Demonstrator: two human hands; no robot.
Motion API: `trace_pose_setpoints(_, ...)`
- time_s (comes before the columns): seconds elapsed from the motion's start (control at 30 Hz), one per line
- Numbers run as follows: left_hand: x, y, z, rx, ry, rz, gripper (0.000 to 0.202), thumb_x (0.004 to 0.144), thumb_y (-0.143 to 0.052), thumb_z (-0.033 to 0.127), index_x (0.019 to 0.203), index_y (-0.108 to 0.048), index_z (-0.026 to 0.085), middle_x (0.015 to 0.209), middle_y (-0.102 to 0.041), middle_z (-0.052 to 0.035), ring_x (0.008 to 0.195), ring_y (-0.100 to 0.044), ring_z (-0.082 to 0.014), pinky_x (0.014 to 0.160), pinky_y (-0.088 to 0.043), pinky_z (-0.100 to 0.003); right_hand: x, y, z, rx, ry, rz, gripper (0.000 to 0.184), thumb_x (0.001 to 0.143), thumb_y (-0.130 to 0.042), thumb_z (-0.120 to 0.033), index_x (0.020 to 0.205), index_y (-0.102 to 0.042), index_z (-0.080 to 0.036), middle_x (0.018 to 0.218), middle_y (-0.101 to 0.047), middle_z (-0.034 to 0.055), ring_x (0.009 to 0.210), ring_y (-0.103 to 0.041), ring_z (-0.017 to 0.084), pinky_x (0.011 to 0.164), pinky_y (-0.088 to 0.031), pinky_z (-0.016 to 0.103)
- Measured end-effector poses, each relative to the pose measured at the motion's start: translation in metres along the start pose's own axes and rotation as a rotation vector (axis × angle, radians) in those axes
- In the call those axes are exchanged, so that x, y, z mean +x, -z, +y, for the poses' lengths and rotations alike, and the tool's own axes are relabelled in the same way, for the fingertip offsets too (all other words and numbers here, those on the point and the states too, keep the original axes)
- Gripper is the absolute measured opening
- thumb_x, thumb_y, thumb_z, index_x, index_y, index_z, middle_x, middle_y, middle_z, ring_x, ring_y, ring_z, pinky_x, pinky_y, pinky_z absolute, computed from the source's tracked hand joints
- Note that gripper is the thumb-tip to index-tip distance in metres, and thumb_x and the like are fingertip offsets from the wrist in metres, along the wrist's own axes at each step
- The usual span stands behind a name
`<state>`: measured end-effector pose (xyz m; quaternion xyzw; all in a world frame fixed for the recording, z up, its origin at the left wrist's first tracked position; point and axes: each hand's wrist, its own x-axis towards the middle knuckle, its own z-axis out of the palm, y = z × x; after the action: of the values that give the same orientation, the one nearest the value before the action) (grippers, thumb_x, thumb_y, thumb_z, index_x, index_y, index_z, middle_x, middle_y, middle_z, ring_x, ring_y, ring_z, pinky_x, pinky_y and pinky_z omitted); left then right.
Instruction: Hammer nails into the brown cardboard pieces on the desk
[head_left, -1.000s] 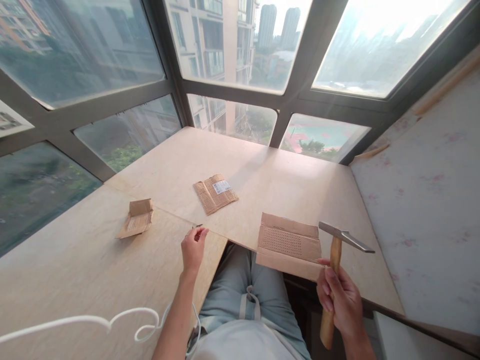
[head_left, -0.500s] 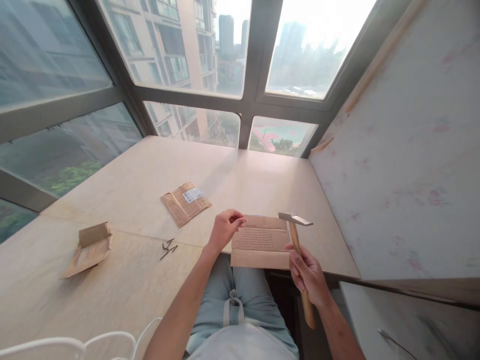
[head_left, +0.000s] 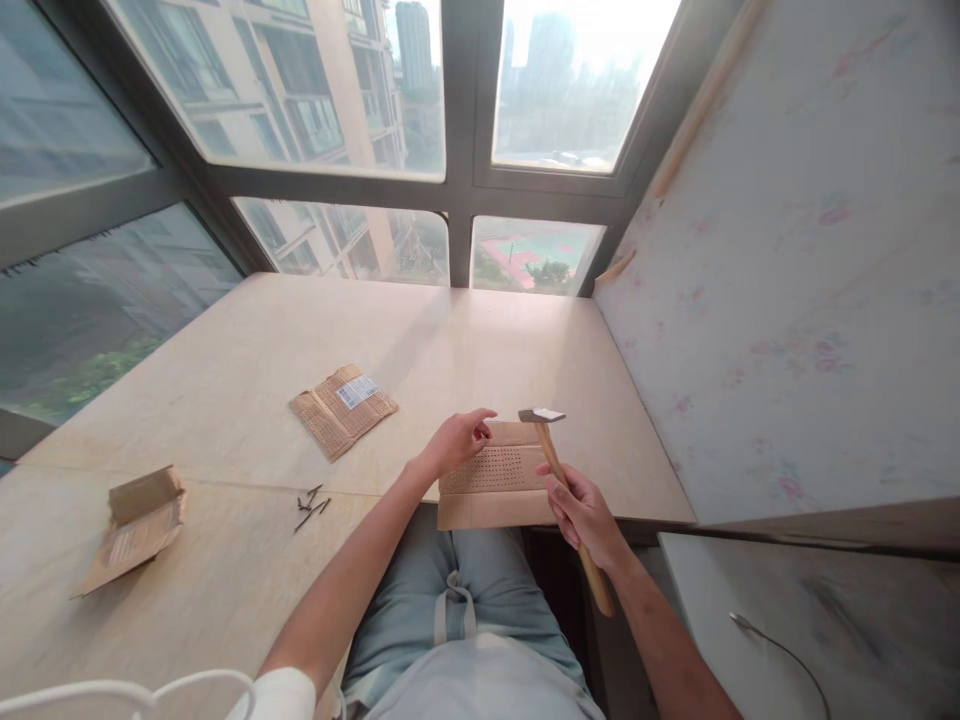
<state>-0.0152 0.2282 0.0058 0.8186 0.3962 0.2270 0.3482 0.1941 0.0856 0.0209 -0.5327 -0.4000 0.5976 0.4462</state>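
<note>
you're looking partway through. the cardboard sheet (head_left: 471, 508) lies at the bench's (head_left: 217, 390) near edge, a bit of it hanging over that edge above your lap. done: its middle panel carries a block of neat rows of small dark dots, which look like punched holes. left, judging by the bare stretches: the near flap shows no marks, and neither does the visible bit at the panel's right end. the far flap is partly behind your fingers, so can't tell there.

your right hand (head_left: 581, 515) has a closed grip round the wooden handle of the hammer (head_left: 553, 450), head up by the sheet's far right corner, seemingly off the cardboard. your left hand (head_left: 459, 440) is at the sheet's far left corner, fingers curled; can't tell how far that grip is open or whether it has a nail.

a few loose nails (head_left: 304, 521) lie toward the bench's left side, well apart from the sheet, apparently unused. labelled cardboard piece (head_left: 341, 415) sits mid-bench, folded cardboard piece (head_left: 133, 545) nearer the left edge; neither in hand.
</note>
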Motion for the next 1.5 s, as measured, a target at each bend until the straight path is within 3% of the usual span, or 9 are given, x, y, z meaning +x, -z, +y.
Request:
trace_pose_setpoints(0.47,0.005,-0.005,-0.002,-0.017,0.06,-0.008,0.038,0.079,-0.058,0.013,0.116,-0.058,0.021,0.092,-0.075,-0.0012,0.08,-0.068,-0.016,0.076,-0.051,-0.028,0.008,0.002,0.005,-0.033,-0.093,-0.05,0.048,0.083,-0.059,-0.058,0.109,-0.055,-0.019,0.054,-0.041,-0.0117,0.027,-0.029,0.001,0.024,-0.024,0.013)
trace_pose_setpoints(0.73,0.001,-0.009,-0.005,0.002,0.052,0.018,0.035,0.082,-0.061,0.019,0.116,-0.058,0.023,0.094,-0.076,-0.0009,0.089,-0.07,-0.0186,0.083,-0.052,-0.031,0.013,0.003,0.012,-0.004,-0.105,-0.058,0.045,0.083,-0.06,-0.056,0.108,-0.055,-0.019,0.051,-0.04,-0.0127,0.026,-0.03,0.002,0.024,-0.024,0.012)
trace_pose_setpoints(1.27,-0.005,-0.012,-0.011,-0.084,-0.016,0.067,0.019,0.085,-0.059,0.023,0.103,-0.065,0.02,0.093,-0.075,-0.0022,0.086,-0.071,-0.0178,0.084,-0.054,-0.032,0.013,0.0,0.008,-0.011,-0.13,-0.051,0.049,0.08,-0.061,-0.058,0.106,-0.053,-0.019,0.047,-0.038,-0.0132,0.026,-0.027,0.003,0.023,-0.024,0.013)
trace_pose_setpoints(1.5,-0.002,-0.013,-0.011,0.071,-0.05,0.063,0.02,0.086,-0.059,0.024,0.105,-0.065,0.021,0.094,-0.074,-0.0033,0.089,-0.069,-0.0196,0.09,-0.05,-0.036,0.012,0.0,0.005,-0.001,-0.128,-0.052,0.049,0.079,-0.062,-0.058,0.106,-0.053,-0.018,0.05,-0.039,-0.013,0.027,-0.027,0.002,0.023,-0.023,0.013)
